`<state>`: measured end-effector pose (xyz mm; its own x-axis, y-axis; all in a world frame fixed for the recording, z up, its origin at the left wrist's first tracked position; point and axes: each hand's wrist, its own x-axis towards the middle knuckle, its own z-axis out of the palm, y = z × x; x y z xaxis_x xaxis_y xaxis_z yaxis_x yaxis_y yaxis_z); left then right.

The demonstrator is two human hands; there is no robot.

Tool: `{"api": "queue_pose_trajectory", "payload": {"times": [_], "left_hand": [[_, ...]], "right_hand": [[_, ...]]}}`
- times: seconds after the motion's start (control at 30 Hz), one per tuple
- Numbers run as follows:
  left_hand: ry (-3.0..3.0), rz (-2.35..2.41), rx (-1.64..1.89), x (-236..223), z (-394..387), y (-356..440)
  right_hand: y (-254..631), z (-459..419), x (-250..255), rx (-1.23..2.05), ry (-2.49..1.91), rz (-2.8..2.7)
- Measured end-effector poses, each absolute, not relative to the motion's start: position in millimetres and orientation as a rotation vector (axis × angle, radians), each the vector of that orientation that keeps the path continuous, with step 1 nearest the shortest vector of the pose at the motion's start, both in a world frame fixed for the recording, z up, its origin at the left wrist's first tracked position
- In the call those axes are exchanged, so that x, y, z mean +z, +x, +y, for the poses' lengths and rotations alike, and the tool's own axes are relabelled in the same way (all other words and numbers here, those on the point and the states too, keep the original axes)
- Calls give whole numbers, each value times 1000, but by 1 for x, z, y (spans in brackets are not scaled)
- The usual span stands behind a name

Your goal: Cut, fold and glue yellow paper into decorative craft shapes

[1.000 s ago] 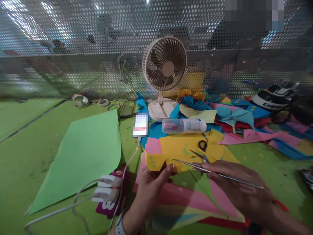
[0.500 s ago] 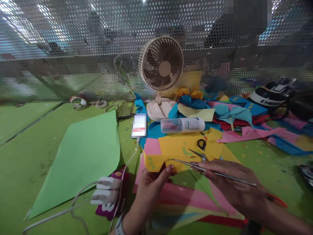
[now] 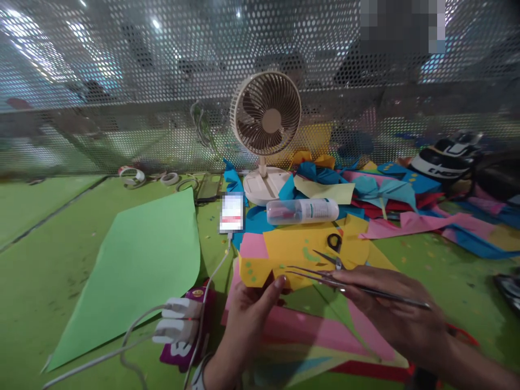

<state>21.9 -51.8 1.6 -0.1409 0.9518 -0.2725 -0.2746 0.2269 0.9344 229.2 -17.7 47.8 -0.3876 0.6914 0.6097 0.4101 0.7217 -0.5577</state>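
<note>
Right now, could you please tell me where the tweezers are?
The tweezers are low and right of centre in the head view, just below the scissors, held in the right hand, their parted tips near the left hand.

The left hand (image 3: 248, 314) is bare and slim-fingered; a pale greyish-white band (image 3: 198, 376) with a darker edge circles the wrist (image 3: 215, 372), partly cut off at the bottom of the view. The right hand (image 3: 400, 303) is bare as well; so is its visible forearm (image 3: 473, 355); a small bright glint shows on one nail (image 3: 342, 290).
</note>
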Motion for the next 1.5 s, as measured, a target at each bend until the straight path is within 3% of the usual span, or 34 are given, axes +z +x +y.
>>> {"api": "queue_pose_trajectory", "payload": {"times": [1.07, 1.5], "left_hand": [[813, 1258, 1223, -1, -53, 22], [770, 1260, 1220, 3, -54, 24]], "right_hand": [[233, -15, 39, 407, -796, -2069], [233, -10, 31, 666, -825, -1933]]}}
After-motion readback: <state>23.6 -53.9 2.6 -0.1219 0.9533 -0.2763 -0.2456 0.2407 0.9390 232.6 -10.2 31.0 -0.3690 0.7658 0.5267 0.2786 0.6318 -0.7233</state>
